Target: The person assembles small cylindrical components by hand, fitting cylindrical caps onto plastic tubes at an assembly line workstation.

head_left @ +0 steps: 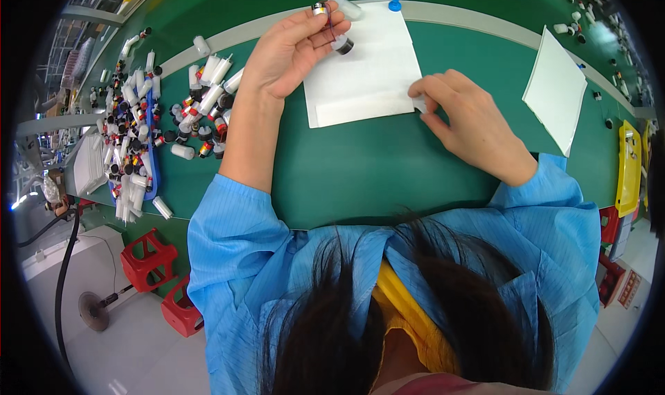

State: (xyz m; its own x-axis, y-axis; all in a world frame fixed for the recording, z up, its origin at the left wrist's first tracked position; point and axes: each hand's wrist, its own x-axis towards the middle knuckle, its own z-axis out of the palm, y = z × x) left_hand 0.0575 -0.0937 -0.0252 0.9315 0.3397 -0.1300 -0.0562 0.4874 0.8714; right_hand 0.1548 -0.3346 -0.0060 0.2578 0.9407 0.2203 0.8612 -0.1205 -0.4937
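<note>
The left hand pinches a small silver-and-black metal cylinder near a white rectangular paper sheet; keep its thin dark wires slack. The right hand pinches a white scrap, best gripped lightly

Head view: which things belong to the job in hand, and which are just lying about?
Seemingly in use: wired part in left hand; small white piece in right hand; white sheet; heaped parts.

Apparently lying about: red stools; fan; yellow tray.
</note>
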